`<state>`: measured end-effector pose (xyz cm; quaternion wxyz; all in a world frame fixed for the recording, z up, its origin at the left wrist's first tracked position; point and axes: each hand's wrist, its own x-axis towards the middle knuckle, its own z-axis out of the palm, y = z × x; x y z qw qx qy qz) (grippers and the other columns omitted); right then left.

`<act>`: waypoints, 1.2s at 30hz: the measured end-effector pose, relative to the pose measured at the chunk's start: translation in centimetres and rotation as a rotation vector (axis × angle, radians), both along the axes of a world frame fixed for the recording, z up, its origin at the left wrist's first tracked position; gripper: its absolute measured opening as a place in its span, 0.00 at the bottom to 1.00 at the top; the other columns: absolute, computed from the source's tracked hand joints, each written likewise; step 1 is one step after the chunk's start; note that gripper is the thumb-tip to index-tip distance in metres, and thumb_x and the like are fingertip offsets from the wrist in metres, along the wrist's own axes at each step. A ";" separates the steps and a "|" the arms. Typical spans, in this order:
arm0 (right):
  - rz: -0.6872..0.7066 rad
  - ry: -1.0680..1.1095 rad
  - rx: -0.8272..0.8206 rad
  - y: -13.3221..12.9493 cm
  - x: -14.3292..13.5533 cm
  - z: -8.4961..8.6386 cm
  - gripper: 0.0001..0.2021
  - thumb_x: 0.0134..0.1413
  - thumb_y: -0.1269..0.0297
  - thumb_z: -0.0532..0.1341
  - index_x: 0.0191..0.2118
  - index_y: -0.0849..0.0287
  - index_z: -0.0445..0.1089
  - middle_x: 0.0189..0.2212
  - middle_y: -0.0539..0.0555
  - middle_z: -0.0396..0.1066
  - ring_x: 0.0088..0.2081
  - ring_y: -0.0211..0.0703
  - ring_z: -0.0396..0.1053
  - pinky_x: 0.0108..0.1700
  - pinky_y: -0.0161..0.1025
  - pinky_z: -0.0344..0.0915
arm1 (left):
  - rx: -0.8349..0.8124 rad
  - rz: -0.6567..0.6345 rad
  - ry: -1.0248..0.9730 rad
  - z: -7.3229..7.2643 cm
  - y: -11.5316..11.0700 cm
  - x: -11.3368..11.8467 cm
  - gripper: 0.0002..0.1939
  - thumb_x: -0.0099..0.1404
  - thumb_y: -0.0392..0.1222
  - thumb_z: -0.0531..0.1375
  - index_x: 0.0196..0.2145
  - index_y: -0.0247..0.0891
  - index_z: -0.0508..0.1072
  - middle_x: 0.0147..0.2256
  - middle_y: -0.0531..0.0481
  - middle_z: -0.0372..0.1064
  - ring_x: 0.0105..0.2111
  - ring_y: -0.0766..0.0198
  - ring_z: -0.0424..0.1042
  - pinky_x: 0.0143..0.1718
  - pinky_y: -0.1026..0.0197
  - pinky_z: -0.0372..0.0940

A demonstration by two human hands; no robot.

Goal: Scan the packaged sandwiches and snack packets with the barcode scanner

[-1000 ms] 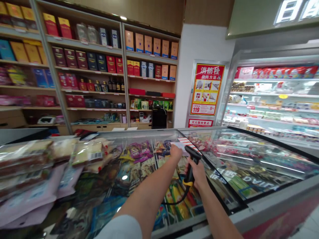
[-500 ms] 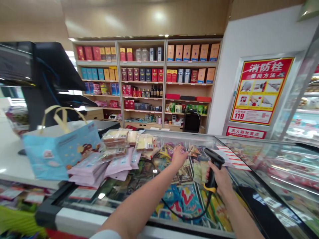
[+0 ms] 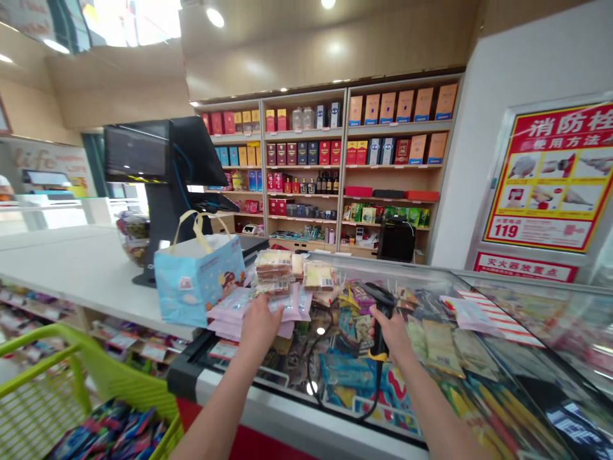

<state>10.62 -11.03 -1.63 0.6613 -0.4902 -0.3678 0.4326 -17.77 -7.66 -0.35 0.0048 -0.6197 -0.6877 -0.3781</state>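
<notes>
My right hand is wrapped round the handle of a black and yellow barcode scanner, whose cable loops down over the freezer's glass top. My left hand is over the pile of pale pink packets, thumb and fingers apart; its fingertips touch or nearly touch the packets, and I cannot tell which. Just beyond it, clear-wrapped bread slices are stacked, with another wrapped bread pack to their right. A single pink packet lies on the glass at the right, by a red-and-white striped strip.
A light-blue gift bag stands on the white counter beside a black till screen. Below at the left is a green shopping basket with wrapped goods. Frozen packs show through the freezer glass. Shelves of boxes line the back.
My left hand has moved left from above the freezer's middle to the pink packets. My right hand still holds the scanner. The view has turned left, bringing the green basket in.
</notes>
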 end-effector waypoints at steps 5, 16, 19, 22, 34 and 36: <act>0.046 -0.039 0.010 0.1 -1.3 -0.7 0.20 0.35 0.49 0.69 0.25 0.54 0.60 0.12 0.44 0.62 0.13 0.38 0.61 0.16 0.36 0.61 | -0.305 0.098 0.095 0.0 0.7 -2.0 0.21 0.65 0.54 0.54 0.35 0.31 0.73 0.37 0.28 0.75 0.43 0.42 0.75 0.43 0.51 0.66; 0.041 -0.081 -0.005 0.6 -0.6 -2.2 0.18 0.36 0.50 0.67 0.28 0.56 0.63 0.13 0.43 0.63 0.14 0.39 0.63 0.16 0.37 0.63 | -0.497 -0.244 -1.045 -1.0 0.3 -0.8 0.15 0.58 0.48 0.64 0.22 0.38 0.65 0.14 0.57 0.56 0.13 0.70 0.57 0.15 0.69 0.49; 0.039 -0.092 -0.025 0.6 -0.6 -2.2 0.18 0.37 0.50 0.67 0.26 0.56 0.62 0.13 0.44 0.62 0.14 0.38 0.63 0.16 0.36 0.63 | -0.583 -0.457 -1.296 -1.2 -1.9 1.0 0.12 0.53 0.44 0.68 0.28 0.36 0.70 0.21 0.53 0.68 0.19 0.69 0.67 0.19 0.69 0.61; 0.041 -0.079 -0.014 0.6 -0.5 -2.0 0.18 0.37 0.51 0.68 0.28 0.57 0.63 0.13 0.43 0.63 0.14 0.38 0.63 0.16 0.35 0.63 | -0.568 -0.633 -1.330 -1.3 -2.8 3.7 0.16 0.47 0.39 0.72 0.32 0.36 0.72 0.27 0.49 0.73 0.28 0.64 0.74 0.30 0.65 0.70; 0.050 -0.173 0.042 0.5 -0.1 -2.0 0.17 0.40 0.51 0.67 0.28 0.56 0.62 0.14 0.45 0.64 0.13 0.39 0.64 0.17 0.37 0.63 | 0.008 -0.646 -1.279 -2.4 9.1 14.8 0.22 0.50 0.33 0.62 0.46 0.37 0.69 0.37 0.47 0.76 0.33 0.61 0.76 0.35 0.60 0.70; 0.076 -0.221 0.034 0.6 0.1 -2.4 0.17 0.42 0.51 0.66 0.28 0.56 0.61 0.14 0.45 0.64 0.13 0.39 0.64 0.17 0.36 0.63 | 0.017 -0.611 -1.345 -3.2 9.6 15.4 0.23 0.52 0.33 0.61 0.48 0.39 0.69 0.41 0.45 0.76 0.36 0.60 0.76 0.36 0.59 0.71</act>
